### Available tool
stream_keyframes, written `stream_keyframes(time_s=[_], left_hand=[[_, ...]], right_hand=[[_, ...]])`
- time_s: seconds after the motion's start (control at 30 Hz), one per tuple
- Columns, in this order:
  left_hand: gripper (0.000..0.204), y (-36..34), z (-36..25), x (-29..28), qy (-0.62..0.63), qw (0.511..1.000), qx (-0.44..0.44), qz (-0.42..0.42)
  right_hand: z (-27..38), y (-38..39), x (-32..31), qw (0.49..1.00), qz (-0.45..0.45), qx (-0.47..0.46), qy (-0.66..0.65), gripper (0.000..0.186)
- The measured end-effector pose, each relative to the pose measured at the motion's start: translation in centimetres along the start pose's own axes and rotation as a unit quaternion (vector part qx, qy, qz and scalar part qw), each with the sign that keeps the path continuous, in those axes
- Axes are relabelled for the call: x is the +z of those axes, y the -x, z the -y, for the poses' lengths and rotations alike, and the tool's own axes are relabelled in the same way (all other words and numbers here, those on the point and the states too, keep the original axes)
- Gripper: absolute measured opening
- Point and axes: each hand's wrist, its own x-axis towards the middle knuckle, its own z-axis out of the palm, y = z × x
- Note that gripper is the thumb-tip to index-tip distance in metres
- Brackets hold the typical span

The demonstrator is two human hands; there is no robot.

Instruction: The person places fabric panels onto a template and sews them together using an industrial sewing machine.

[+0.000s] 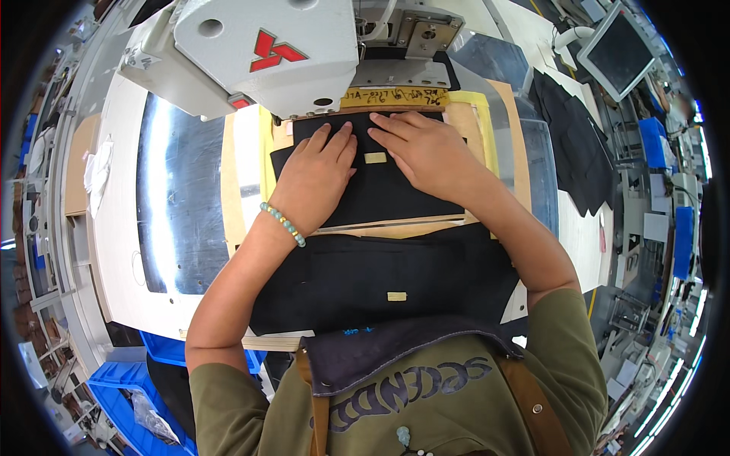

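Flat on a black fabric panel lie both of my hands, under the front of a large white sewing machine. My left hand, with a beaded bracelet at its wrist, has its fingers stretched toward the panel's far edge. My right hand rests on the panel's right side, fingers extended. Between them a small yellow label sits on the fabric. The panel lies on a beige template board, its far edge by a yellow strip. Nearer me is another black fabric piece with a yellow label.
More black fabric pieces are piled on the table at the right, below a monitor. A white cloth lies at the left. Blue bins stand below the table's near left edge. Shiny metal plates flank the board.
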Motion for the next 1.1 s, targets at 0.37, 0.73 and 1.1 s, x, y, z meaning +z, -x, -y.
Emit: stream_keyframes(time_s=[0.37, 0.73, 1.1], left_hand=[[0.049, -0.9, -1.6, -1.0, 0.029, 0.999, -0.005, -0.015], [0.043, -1.0, -1.5, -1.3, 0.083, 0.995, 0.004, -0.052], [0.047, -1.0, -1.6, -1.7, 0.076, 0.995, 0.023, -0.063]], right_hand=[[0.4, -0.2, -0.6, 0.999, -0.021, -0.027, 0.003, 0.040], [1.1, -0.3, -0.9, 0.999, -0.042, -0.030, 0.015, 0.042], [1.1, -0.1, -1.1, 0.999, -0.044, -0.012, -0.010, 0.040]])
